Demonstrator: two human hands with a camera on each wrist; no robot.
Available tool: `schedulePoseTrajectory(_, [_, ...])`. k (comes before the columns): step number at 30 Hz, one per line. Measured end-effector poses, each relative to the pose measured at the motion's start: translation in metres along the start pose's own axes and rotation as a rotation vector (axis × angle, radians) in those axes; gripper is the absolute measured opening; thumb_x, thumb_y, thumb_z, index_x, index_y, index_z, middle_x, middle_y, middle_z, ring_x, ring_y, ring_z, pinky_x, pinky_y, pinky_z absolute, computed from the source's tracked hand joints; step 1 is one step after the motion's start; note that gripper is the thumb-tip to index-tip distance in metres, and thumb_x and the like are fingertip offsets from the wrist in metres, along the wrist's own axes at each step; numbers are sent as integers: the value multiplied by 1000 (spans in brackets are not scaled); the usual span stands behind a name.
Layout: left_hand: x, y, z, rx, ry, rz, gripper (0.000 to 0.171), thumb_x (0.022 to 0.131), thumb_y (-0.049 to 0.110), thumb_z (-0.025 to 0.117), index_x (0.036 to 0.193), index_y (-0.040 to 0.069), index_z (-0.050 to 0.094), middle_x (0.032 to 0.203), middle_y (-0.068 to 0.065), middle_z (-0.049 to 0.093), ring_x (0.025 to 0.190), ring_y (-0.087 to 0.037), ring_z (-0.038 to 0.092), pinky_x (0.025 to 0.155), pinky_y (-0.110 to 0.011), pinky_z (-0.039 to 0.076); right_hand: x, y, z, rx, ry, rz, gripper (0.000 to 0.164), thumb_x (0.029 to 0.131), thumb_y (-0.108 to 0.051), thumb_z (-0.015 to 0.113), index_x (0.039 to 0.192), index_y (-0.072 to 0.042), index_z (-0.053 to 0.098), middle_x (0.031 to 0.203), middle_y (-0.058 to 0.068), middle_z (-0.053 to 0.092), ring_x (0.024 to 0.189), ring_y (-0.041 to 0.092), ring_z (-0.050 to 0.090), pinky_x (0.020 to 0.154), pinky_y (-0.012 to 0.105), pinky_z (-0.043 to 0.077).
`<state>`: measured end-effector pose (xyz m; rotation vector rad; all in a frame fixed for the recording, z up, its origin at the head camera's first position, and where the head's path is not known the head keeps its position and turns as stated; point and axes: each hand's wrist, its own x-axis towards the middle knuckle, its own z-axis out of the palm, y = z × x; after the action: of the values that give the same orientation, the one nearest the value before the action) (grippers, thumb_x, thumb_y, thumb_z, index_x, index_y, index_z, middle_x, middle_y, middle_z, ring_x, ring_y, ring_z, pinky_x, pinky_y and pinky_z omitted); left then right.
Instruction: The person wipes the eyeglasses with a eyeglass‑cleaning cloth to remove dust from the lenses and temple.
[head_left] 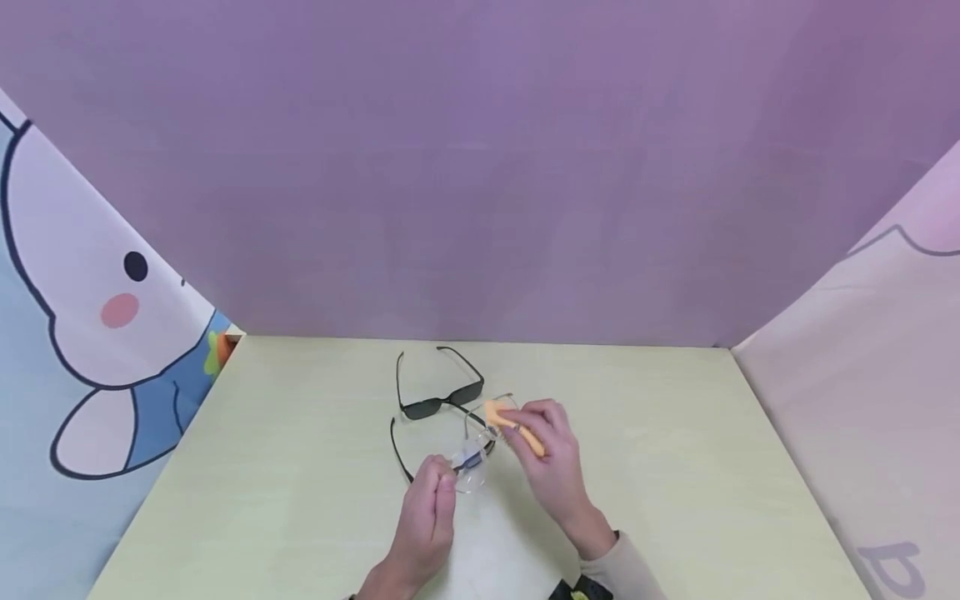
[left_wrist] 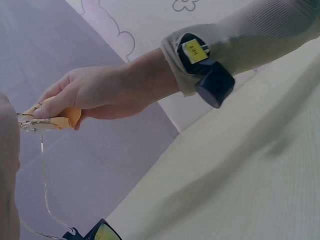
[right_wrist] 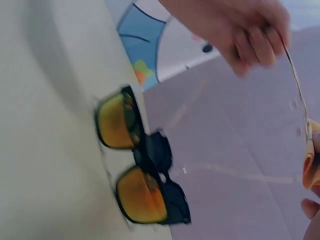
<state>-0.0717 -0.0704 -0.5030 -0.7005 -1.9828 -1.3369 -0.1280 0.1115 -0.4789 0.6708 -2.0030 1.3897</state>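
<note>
My left hand [head_left: 427,512] grips one side of a pair of clear, thin-rimmed glasses [head_left: 471,481], held above the table. In the right wrist view, the left fingers [right_wrist: 255,47] curl at the end of the thin rim. An orange cloth [head_left: 533,441] is pinched in my right hand [head_left: 551,458], folded over the other side of these glasses. The left wrist view has the cloth [left_wrist: 74,116] between thumb and fingers, and a thin clear temple [left_wrist: 44,175] hanging down from it.
Black sunglasses [head_left: 423,408] lie on the pale table [head_left: 300,467] beyond my hands. Nearer, a second dark pair [head_left: 397,450] lies partly hidden behind my left hand and the clear glasses. The right wrist view shows orange-reflecting lenses [right_wrist: 142,197]. A purple backdrop [head_left: 480,183] rises behind the table.
</note>
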Motion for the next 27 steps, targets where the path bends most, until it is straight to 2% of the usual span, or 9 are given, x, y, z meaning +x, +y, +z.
schedulePoseTrajectory(3, [-1, 0, 0, 12, 8, -23, 29, 84, -23, 47, 84, 5, 43, 84, -1, 44, 75, -6, 43, 61, -14, 39, -3, -7, 5, 25, -36, -77, 28, 82, 6, 77, 108, -3, 76, 100, 8, 60, 91, 18, 52, 67, 18, 50])
schedulePoseTrajectory(5, [-1, 0, 0, 10, 5, -32, 29, 84, -24, 47, 84, 5, 42, 84, -1, 44, 74, -6, 43, 60, -14, 38, -2, -8, 5, 27, -43, -91, 29, 81, 5, 78, 109, -4, 76, 100, 7, 61, 91, 18, 52, 68, 19, 49])
schedulePoseTrajectory(7, [-1, 0, 0, 2, 7, -27, 30, 84, -24, 47, 84, 5, 42, 83, -1, 43, 74, -6, 42, 60, -14, 38, 1, -5, 3, 23, -35, -67, 28, 83, 5, 78, 109, -3, 76, 100, 8, 61, 91, 18, 52, 68, 18, 50])
schedulePoseTrajectory(12, [1, 3, -1, -34, 5, -13, 30, 83, -26, 46, 83, 4, 40, 82, -3, 42, 74, -7, 42, 60, -16, 39, 10, 5, -8, -21, 6, 67, 24, 87, 7, 76, 109, -3, 76, 101, 9, 60, 89, 19, 54, 70, 14, 50])
schedulePoseTrajectory(14, [1, 3, -1, -49, 1, -3, 30, 83, -26, 45, 82, 3, 40, 82, -3, 42, 74, -8, 42, 60, -17, 39, 10, 8, -10, -37, 23, 87, 24, 87, 7, 76, 109, -3, 76, 101, 9, 60, 88, 20, 55, 70, 13, 49])
schedulePoseTrajectory(20, [-2, 0, 1, -39, 4, 9, 30, 82, -26, 46, 82, 3, 40, 82, -4, 43, 75, -9, 42, 62, -18, 39, -2, 5, -3, 14, 12, 11, 26, 85, 10, 76, 109, -1, 76, 100, 11, 59, 84, 14, 55, 63, 15, 51])
schedulePoseTrajectory(27, [-3, -2, 0, -3, 12, -11, 30, 82, -25, 48, 83, 4, 41, 83, -3, 45, 75, -9, 44, 63, -18, 40, -15, -5, 10, 99, -10, -19, 29, 82, 12, 77, 109, 0, 75, 102, 13, 60, 85, 13, 57, 64, 15, 52])
